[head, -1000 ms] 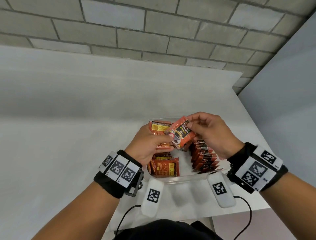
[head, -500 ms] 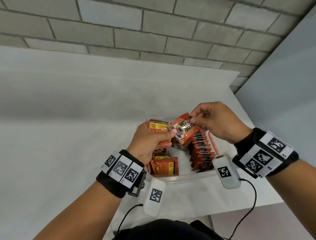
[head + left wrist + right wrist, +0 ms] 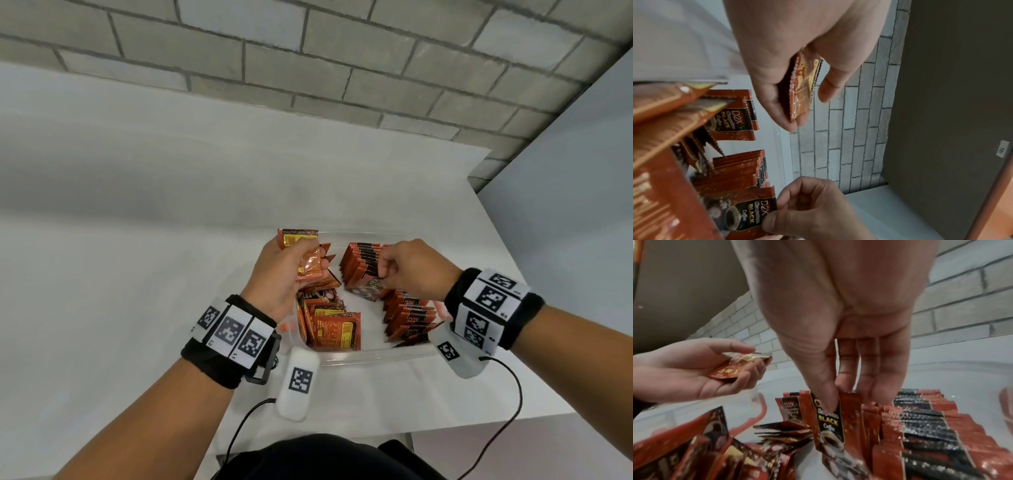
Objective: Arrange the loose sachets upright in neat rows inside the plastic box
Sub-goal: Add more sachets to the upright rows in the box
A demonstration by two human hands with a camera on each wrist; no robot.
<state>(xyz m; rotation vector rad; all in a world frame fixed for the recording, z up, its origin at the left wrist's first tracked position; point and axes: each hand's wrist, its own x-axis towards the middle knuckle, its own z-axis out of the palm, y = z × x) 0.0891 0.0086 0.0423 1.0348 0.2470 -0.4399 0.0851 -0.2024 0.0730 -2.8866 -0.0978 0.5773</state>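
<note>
On the white desk (image 3: 144,274) a clear plastic box (image 3: 373,354) is set near the front edge, and everything else is placed here by reference to it.

Above the box's left side, a small stack of sachets (image 3: 303,255) is held in the left hand (image 3: 281,274), the fingers (image 3: 748,378) curled under the stack and the thumb laid over it. The stack is kept off to that side, presumably as a reserve from which single sachets can be drawn (the exact count in it cannot be told).

Below that hand, in the box's left half, loose sachets (image 3: 334,329) are seen leaning and lying at mixed angles; these are judged not yet sorted.

Towards the box's middle, a single sachet (image 3: 829,421) is pinched at its top edge between the thumb and forefinger of the right hand (image 3: 411,270), printed face outward and its lower end inside the box. It is held upright against the near end of the far row (image 3: 363,257), probably so that it can be slid in flush with its neighbours.

In the box's right half, a second row (image 3: 409,320) stands on edge, packed close, nearer the front wall. Both rows are kept along this side, leaving the left half as working room.
</note>
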